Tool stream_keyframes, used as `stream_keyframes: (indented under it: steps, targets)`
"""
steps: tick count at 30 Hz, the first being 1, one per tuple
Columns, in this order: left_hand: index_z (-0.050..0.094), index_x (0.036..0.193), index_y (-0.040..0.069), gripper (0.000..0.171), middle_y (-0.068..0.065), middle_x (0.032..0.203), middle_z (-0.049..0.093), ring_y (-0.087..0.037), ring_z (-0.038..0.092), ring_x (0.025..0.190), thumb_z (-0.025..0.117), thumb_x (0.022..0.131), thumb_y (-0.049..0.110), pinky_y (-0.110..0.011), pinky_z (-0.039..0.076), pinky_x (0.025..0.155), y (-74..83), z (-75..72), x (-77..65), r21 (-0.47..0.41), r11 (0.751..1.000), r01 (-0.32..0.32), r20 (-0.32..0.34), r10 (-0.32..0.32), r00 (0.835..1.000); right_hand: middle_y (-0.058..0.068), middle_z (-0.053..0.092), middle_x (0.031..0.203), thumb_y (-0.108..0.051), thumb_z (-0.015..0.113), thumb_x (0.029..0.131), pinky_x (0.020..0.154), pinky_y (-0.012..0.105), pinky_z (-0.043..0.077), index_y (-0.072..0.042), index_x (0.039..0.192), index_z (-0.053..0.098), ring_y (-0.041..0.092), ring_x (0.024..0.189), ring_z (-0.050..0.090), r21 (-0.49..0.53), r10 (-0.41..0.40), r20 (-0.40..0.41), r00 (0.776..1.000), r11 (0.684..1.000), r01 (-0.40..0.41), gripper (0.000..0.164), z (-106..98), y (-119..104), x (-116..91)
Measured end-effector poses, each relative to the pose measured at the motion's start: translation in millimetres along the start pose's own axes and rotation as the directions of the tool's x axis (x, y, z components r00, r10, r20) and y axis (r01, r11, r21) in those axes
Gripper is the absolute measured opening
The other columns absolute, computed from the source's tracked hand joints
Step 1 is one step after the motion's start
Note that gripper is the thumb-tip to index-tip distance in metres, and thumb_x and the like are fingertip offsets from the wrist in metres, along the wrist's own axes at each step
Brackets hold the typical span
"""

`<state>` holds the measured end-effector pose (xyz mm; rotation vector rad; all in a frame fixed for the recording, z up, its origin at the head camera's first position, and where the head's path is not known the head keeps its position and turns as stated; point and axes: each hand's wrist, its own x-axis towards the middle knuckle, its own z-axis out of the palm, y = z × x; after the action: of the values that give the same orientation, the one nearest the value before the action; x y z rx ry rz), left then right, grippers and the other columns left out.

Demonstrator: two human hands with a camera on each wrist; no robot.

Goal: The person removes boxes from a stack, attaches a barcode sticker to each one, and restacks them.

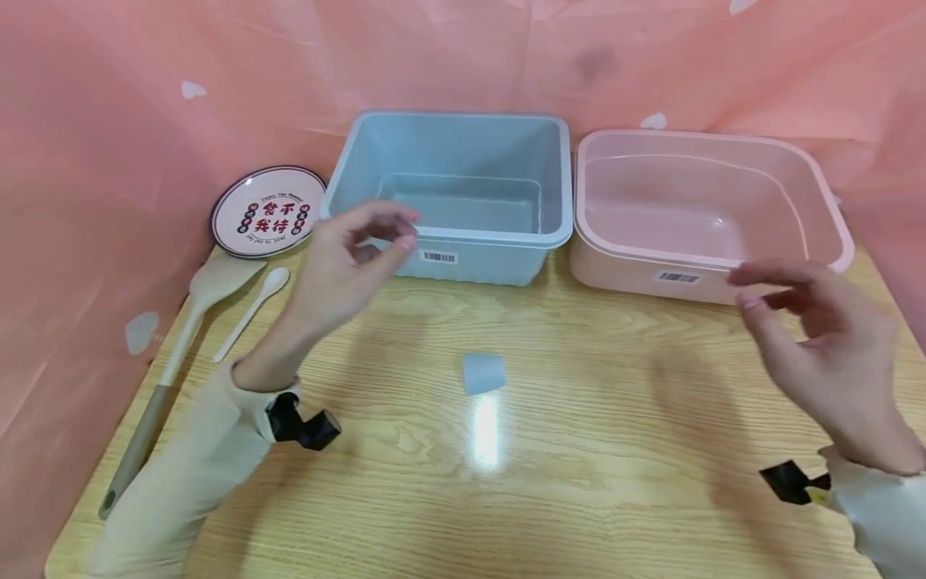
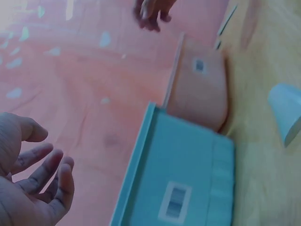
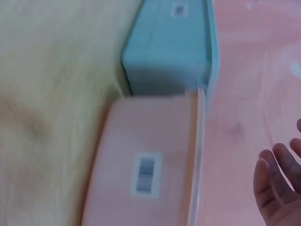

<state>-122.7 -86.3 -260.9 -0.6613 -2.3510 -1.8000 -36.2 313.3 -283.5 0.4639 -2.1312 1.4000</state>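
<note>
My left hand [image 1: 343,265] hovers by the front left corner of a blue-grey plastic basin [image 1: 463,259], its fingers loosely bent around nothing. Over at the right, my right hand [image 1: 832,338] hangs in the air near the front right of a pink basin [image 1: 629,273], also holding nothing. Between the hands, a small light-grey cup [image 1: 483,374] lies on its side on the wooden table [image 1: 579,498]. In the left wrist view the relaxed fingers [image 2: 63,188] are apart from the blue-grey basin. The right wrist view has the loosely bent fingers [image 3: 268,188] beside the pink basin's rim.
A round plate [image 1: 269,213] with red characters leans at the back left. Beside it lie a long-handled spatula [image 1: 184,338] and a small white spoon [image 1: 253,312]. Pink cloth [image 1: 448,56] with white hearts hangs behind the basins and at the sides.
</note>
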Motion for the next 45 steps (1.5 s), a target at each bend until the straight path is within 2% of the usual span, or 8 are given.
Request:
stream_keyframes:
  steps: [5, 10, 16, 20, 23, 30, 35, 45]
  targets:
    - [0.068, 0.109, -0.002, 0.024, 0.009, 0.090, 0.067, -0.012, 0.062, 0.085, 0.068, 0.085, -0.002, -0.015, 0.047, 0.059, -9.5, -27.7, 9.7, 0.027, 0.999, -0.028, -0.232, 0.033, 0.972, 0.004, 0.069, 0.111, 0.015, 0.056, 0.085, 0.086, 0.015, 0.044, 0.016, 0.116, 0.059, 0.011, 0.100, 0.062, 0.037, 0.129, -0.157, 0.979, 0.992, -0.124, 0.031, -24, 13, 15]
    - [0.068, 0.118, 0.010, 0.037, 0.011, 0.109, 0.057, -0.008, 0.051, 0.102, 0.073, 0.082, 0.008, -0.020, 0.042, 0.073, -30.5, -45.5, 18.8, 0.111, 0.990, 0.083, -0.349, -0.039, 0.936, -0.011, 0.063, 0.119, -0.001, 0.062, 0.089, 0.086, 0.011, 0.044, -0.006, 0.122, 0.065, -0.002, 0.097, 0.059, -0.312, 0.206, -0.328, 0.922, 0.897, -0.312, 0.033, -44, 36, 32]
    - [0.051, 0.139, 0.024, 0.059, -0.005, 0.140, 0.042, -0.014, 0.038, 0.123, 0.073, 0.084, 0.017, -0.029, 0.038, 0.099, -67.4, -58.7, 25.4, 0.064, 0.953, 0.295, -0.320, -0.261, 0.911, -0.022, 0.050, 0.134, -0.022, 0.061, 0.093, 0.104, 0.013, 0.037, -0.035, 0.131, 0.056, -0.014, 0.095, 0.044, -0.320, 0.501, -0.489, 0.714, 0.659, -0.681, 0.040, -59, 62, 41]
    - [0.040, 0.145, 0.034, 0.068, -0.008, 0.149, 0.032, -0.024, 0.036, 0.133, 0.070, 0.087, 0.017, -0.041, 0.037, 0.112, -87.4, -62.5, 26.9, -0.108, 0.925, 0.364, -0.232, -0.379, 0.896, -0.025, 0.047, 0.134, -0.028, 0.062, 0.093, 0.107, 0.015, 0.036, -0.041, 0.132, 0.053, -0.011, 0.106, 0.043, -0.220, 0.621, -0.492, 0.610, 0.589, -0.778, 0.043, -71, 84, 44]
    - [0.036, 0.147, 0.037, 0.071, -0.010, 0.152, 0.030, -0.030, 0.037, 0.136, 0.070, 0.088, 0.016, -0.045, 0.033, 0.115, -97.6, -62.9, 25.8, -0.203, 0.909, 0.365, -0.174, -0.401, 0.900, -0.024, 0.053, 0.121, -0.024, 0.068, 0.090, 0.088, 0.008, 0.046, -0.035, 0.129, 0.058, -0.009, 0.102, 0.047, -0.075, 0.665, -0.446, 0.599, 0.640, -0.765, 0.042, -78, 101, 42]
    - [0.037, 0.147, 0.035, 0.069, -0.009, 0.151, 0.035, -0.027, 0.039, 0.134, 0.067, 0.089, 0.015, -0.042, 0.040, 0.106, -110.9, -52.8, 28.6, -0.279, 0.895, 0.347, -0.119, -0.391, 0.913, -0.010, 0.062, 0.087, -0.001, 0.069, 0.084, 0.050, 0.006, 0.046, -0.014, 0.114, 0.070, -0.001, 0.069, 0.057, 0.151, 0.608, -0.359, 0.708, 0.787, -0.598, 0.033, -78, 120, 35]
    - [0.033, 0.148, 0.035, 0.069, -0.005, 0.149, 0.033, -0.021, 0.035, 0.131, 0.063, 0.090, 0.013, -0.041, 0.039, 0.098, -116.3, -48.6, 30.2, -0.317, 0.887, 0.337, -0.113, -0.388, 0.915, -0.012, 0.059, 0.074, -0.004, 0.069, 0.083, 0.046, 0.007, 0.037, -0.013, 0.112, 0.073, 0.001, 0.063, 0.046, -0.031, 0.575, -0.401, 0.713, 0.770, -0.638, 0.031, -73, 122, 35]
    - [0.021, 0.149, 0.041, 0.071, -0.004, 0.155, 0.021, -0.030, 0.025, 0.141, 0.056, 0.092, 0.017, -0.073, 0.030, 0.103, -128.1, -39.8, 27.4, -0.346, 0.885, 0.312, -0.055, -0.351, 0.935, -0.006, 0.057, 0.076, 0.002, 0.059, 0.087, 0.039, 0.012, 0.043, -0.016, 0.098, 0.072, 0.001, 0.046, 0.053, 0.244, 0.684, -0.292, 0.669, 0.729, -0.639, 0.025, -82, 128, 34]
